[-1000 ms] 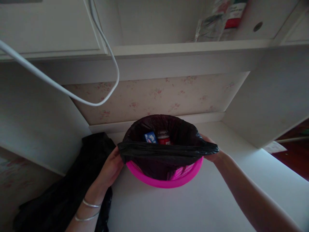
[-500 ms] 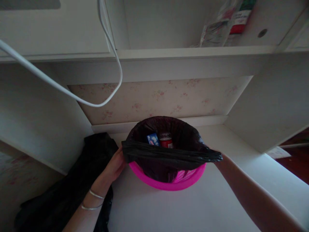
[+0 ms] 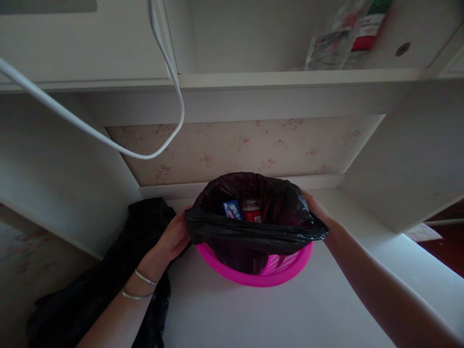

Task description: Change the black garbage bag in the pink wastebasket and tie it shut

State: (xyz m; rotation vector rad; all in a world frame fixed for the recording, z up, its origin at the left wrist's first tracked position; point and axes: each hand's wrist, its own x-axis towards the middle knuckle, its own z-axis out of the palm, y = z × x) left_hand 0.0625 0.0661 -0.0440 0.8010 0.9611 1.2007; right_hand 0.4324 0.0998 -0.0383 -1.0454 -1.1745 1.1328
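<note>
A black bin bag [image 3: 250, 235] lines a bright pink plastic basket [image 3: 255, 280], its mouth open and its near edge stretched across the front. My left hand [image 3: 177, 235] is closed on the bag's left edge; silver bangles circle that wrist. At the right side of the mouth, my right hand [image 3: 318, 207] grips the bag, its fingertips partly hidden behind the plastic. Inside lie a blue packet [image 3: 232, 210] and a red container with a clear top [image 3: 251, 214]. Below the front edge, the basket's pink slatted wall shows.
Another black plastic bag [image 3: 108, 280] lies crumpled at the left, beside my left forearm. A white cable [image 3: 145, 156] loops down in front of the cabinet. Overhead, a white shelf [image 3: 290, 79] holds bottles [image 3: 368, 34]. White side panels [image 3: 406, 159] flank the space.
My right hand has shifted up and back along the bag's right side, and the bag's right corner has drawn in slightly. My left hand keeps its hold on the left edge.
</note>
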